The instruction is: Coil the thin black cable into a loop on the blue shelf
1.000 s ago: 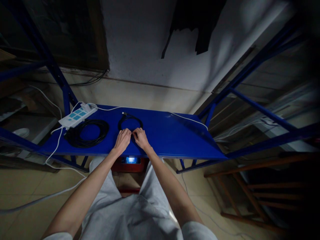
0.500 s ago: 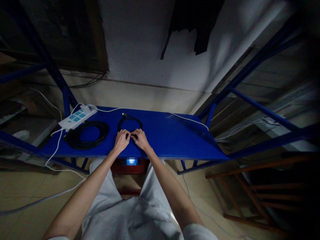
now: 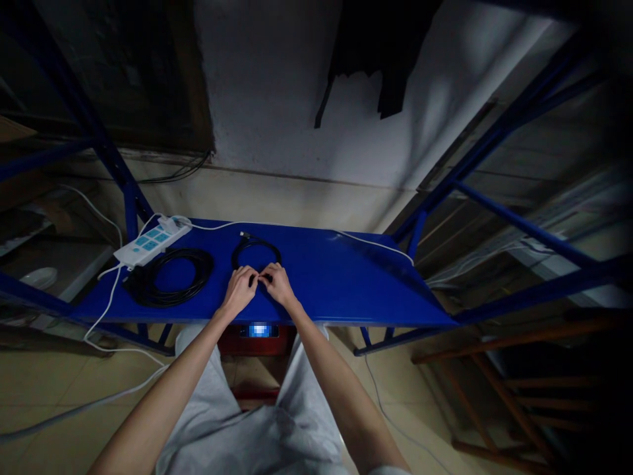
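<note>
- The short black cable (image 3: pixel 260 243) lies in a loose ring on the blue counter (image 3: pixel 346 284), one pale-tipped plug (image 3: pixel 244 234) at its far left.
- My left hand (image 3: pixel 241 288) is on the near side of the short black cable, toward its left, fingers curled and pinching.
- My right hand (image 3: pixel 277 284) mirrors it, toward the right of that near side, fingertips meeting the left's; both seem to grasp the cable, though in this dim light they cover the exact spot.
- Left of the short black cable, well apart from it, lies a bigger black coil (image 3: pixel 161 298).
- Farther left and a little beyond is a white power strip (image 3: pixel 151 244).
- Beyond the short black cable, a white cord (image 3: pixel 372 241) runs along the counter's back.
- Nearer me than the short black cable, and lower, a lit screen (image 3: pixel 260 330) sits on a red stool (image 3: pixel 252 347).
</note>
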`<state>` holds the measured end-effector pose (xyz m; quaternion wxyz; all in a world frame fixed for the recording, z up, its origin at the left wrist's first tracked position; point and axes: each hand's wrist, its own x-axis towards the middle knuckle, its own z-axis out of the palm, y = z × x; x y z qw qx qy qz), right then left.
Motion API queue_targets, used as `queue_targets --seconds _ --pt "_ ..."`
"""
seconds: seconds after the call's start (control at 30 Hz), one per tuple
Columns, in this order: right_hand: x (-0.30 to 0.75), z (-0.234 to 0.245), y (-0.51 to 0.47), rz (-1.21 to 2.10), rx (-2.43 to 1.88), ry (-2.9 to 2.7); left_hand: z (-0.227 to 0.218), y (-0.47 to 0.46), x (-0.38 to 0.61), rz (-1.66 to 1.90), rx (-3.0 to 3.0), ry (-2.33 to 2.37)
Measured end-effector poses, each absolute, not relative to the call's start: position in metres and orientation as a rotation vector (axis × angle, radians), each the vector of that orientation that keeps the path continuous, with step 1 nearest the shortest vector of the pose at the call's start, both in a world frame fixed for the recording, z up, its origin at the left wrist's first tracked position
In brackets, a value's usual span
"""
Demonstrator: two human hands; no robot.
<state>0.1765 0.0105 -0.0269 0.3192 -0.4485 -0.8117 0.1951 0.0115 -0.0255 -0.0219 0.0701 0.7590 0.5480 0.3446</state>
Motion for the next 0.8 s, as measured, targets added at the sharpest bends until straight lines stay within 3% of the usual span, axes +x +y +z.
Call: queue_targets --seconds 0.8 --pt "0.177 -0.042 0.024 0.621 -1.054 -2.007 -0.024 -0.020 0.011 1.123 2.177 1.594"
